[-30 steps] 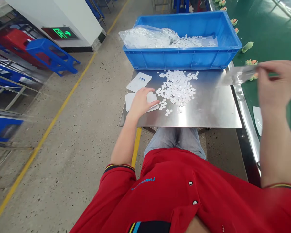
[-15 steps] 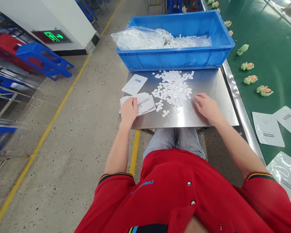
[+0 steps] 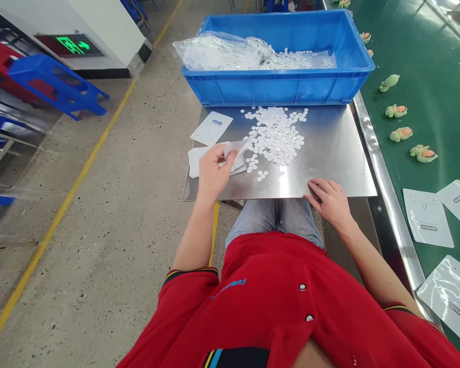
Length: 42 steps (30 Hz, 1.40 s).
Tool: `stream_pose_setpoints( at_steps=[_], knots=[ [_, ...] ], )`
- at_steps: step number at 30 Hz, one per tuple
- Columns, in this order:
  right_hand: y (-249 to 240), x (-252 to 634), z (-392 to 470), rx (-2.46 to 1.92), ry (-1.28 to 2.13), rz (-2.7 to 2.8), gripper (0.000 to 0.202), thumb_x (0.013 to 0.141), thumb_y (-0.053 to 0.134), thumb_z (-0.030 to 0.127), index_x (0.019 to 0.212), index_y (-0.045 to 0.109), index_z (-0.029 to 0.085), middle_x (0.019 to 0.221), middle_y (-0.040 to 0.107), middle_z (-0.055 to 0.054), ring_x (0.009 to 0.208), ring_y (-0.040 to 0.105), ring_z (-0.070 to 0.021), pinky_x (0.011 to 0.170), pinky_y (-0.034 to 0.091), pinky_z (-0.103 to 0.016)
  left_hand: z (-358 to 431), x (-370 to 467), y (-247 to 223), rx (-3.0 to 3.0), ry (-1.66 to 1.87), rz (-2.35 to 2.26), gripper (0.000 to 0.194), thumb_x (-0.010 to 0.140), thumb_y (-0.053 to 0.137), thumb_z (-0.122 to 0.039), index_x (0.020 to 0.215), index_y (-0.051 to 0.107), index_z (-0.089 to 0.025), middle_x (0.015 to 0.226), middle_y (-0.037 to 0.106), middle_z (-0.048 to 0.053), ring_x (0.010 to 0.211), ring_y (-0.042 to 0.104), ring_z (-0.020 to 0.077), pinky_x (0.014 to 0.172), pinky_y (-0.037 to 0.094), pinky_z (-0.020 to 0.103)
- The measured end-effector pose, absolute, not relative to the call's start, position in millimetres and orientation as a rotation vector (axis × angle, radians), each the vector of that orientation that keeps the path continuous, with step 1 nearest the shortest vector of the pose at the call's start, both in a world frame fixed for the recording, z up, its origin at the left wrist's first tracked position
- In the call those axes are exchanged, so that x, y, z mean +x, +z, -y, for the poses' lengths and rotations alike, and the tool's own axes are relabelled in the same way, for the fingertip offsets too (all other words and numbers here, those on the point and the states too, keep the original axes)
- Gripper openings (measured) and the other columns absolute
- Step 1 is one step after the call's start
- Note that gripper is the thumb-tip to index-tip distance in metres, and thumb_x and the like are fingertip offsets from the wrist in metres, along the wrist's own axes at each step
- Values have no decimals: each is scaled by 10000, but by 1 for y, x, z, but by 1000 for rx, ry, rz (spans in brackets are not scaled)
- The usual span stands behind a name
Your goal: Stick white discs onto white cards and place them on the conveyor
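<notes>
Over stacked packets (image 3: pixel 193 163) on tbl (image 3: pixel 335 148) L side, using L hand (image 3: pixel 212 171) to pinch white packet (image 3: pixel 234 146) btw thumb + fingers, near discs (image 3: pixel 278 135) piled mid-tbl. Resting R hand (image 3: pixel 332 202) at near edge, fingers loosely bent, slightly apart, empty.

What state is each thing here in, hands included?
Left hand: closed on a pouch
Pouch: held up, tilted
Right hand: loosely open, at the table edge
Discs: loose, heaped on the table
Blue bin: uncovered, partly filled
Clear bag: bulging, lying in the bin
Exit sign: lit green
</notes>
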State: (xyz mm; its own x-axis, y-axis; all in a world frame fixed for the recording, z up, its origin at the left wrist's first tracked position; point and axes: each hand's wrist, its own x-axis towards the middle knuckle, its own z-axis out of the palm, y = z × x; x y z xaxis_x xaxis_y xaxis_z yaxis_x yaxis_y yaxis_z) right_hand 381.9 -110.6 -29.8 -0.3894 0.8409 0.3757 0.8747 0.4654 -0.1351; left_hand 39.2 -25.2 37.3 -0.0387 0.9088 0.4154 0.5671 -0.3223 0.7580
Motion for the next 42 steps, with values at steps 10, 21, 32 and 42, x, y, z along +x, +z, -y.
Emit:
stream_pose_setpoints(
  at_steps=[10, 21, 32, 42],
  knots=[
    [4, 351, 110, -1145, -46, 1842, 154, 974, 658, 221, 947, 801, 271, 928, 774, -42, 791, 702, -172, 688, 549, -307, 50, 92, 42, 1917, 1403, -1299, 225, 835, 793, -347, 690, 690, -209, 721, 682, 1, 687, 618, 143, 627, 513, 280],
    [45, 327, 84, -1397, 110, 1933, 348, 1065, 453, 376, 1118, 781, 276, 1088, 778, -63, 948, 726, -204, 779, 582, -318, 61, 109, 41, 2085, 1193, -1305, 323, 947, 672, -470, 741, 691, -222, 815, 727, 29, 782, 676, 171, 706, 521, 291],
    [90, 466, 31, -1748, -457, 1694, 423, 1031, 461, 517, 1091, 809, 286, 1129, 727, -144, 1102, 641, -372, 874, 502, -563, 14, 40, 40, 2244, 844, -1610, 433, 846, 781, -444, 1211, 665, -239, 1290, 639, 115, 1242, 564, 328, 1055, 473, 471],
    [26, 522, 31, -2086, -215, 1653, 633, 803, 569, 827, 966, 794, 258, 1085, 710, -201, 1032, 663, -423, 803, 489, -645, -1, -16, -8, 1923, 717, -1901, 139, 796, 740, -337, 859, 688, -224, 1083, 603, 92, 1032, 571, 292, 983, 454, 464]
  ],
)
